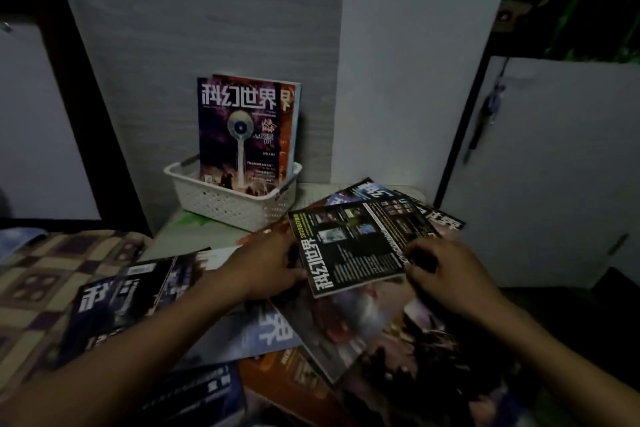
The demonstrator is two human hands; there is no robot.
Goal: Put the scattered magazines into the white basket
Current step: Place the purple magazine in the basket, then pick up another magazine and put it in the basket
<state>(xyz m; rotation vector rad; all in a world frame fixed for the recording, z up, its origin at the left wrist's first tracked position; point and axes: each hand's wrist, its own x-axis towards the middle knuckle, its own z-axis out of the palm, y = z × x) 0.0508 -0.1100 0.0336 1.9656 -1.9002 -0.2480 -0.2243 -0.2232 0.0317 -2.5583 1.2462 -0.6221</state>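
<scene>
A white perforated basket [221, 203] stands against the grey wall at the back of the table. Two magazines stand upright in it, a purple-covered one [239, 135] in front of an orange one [289, 121]. A black-covered magazine [356, 246] lies tilted on top of the scattered pile. My left hand [266, 265] grips its left edge and my right hand [446, 270] grips its right edge. Several more magazines lie spread around and beneath it, such as a dark one [117, 298] at the left and an orange one [294, 385] near the front.
A patterned cloth [41, 281] covers the surface at the left. A dark-framed panel [69, 45] leans at the back left. A white cabinet door [554, 166] stands at the right, close to the pile. More magazines [433, 215] fan out behind the black one.
</scene>
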